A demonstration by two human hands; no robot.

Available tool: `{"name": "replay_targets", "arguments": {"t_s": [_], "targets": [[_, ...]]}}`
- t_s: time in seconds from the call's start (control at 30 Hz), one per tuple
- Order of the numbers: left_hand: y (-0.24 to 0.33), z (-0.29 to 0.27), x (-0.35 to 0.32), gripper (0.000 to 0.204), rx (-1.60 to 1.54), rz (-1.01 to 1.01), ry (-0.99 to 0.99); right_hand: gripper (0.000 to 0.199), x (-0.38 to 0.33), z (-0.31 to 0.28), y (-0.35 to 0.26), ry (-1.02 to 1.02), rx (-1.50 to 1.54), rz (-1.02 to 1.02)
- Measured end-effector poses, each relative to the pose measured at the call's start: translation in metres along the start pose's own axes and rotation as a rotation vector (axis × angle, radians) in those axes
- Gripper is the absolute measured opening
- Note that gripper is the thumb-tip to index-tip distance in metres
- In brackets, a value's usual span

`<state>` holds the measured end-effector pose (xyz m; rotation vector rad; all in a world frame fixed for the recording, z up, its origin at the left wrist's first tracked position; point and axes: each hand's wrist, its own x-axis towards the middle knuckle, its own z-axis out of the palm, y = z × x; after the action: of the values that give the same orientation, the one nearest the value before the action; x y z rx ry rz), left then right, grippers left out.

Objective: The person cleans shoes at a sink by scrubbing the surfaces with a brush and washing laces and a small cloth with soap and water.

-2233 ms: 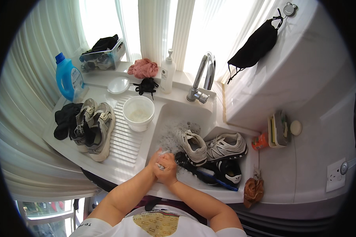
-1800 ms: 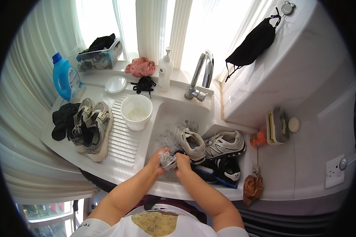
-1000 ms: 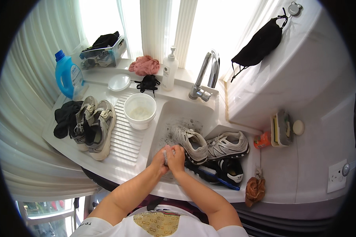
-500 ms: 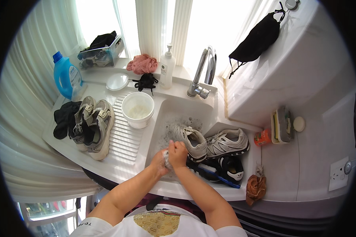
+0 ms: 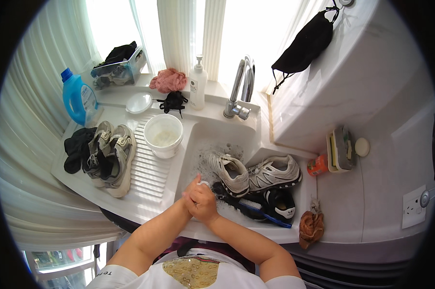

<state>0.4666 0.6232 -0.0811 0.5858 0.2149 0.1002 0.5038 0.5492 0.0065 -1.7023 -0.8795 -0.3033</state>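
Observation:
My hands are closed together over the near left part of the white sink [image 5: 193, 139]. My right hand [image 5: 202, 202] wraps across the front of my left hand [image 5: 193, 184], hiding most of it. A small white, foamy patch [image 5: 204, 183] shows at their upper edge; whether it is a thing or only lather I cannot make out. Just right of them a wet pale shoe [image 5: 223, 169] leans in the sudsy water, with a second pale shoe [image 5: 275, 172] beside it. Below these lie a black shoe [image 5: 279, 201] and a blue-handled brush [image 5: 265, 212].
On the ribbed drainboard at left stand a white tub [image 5: 163, 147] and a pair of grey shoes [image 5: 120, 161]. Behind are a blue detergent bottle [image 5: 77, 98], a pump bottle [image 5: 197, 86] and the tap [image 5: 236, 96]. A brown cloth [image 5: 312, 229] hangs over the right front edge.
My right hand has moved left and down, closing over my left hand. The white foamy patch between them is now mostly covered. The view has shifted slightly.

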Motion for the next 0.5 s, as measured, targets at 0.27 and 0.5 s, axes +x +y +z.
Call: {"name": "replay_targets", "arguments": {"t_s": [0.27, 0.5], "targets": [[0.007, 0.022, 0.003, 0.022, -0.309, -0.222, 0.081, 0.026, -0.005, -0.001, 0.041, 0.051, -0.121, 0.211], [0.035, 0.070, -0.007, 0.024, -0.182, -0.269, 0.203, 0.026, 0.009, -0.007, 0.035, 0.090, -0.024, 0.248]]}}
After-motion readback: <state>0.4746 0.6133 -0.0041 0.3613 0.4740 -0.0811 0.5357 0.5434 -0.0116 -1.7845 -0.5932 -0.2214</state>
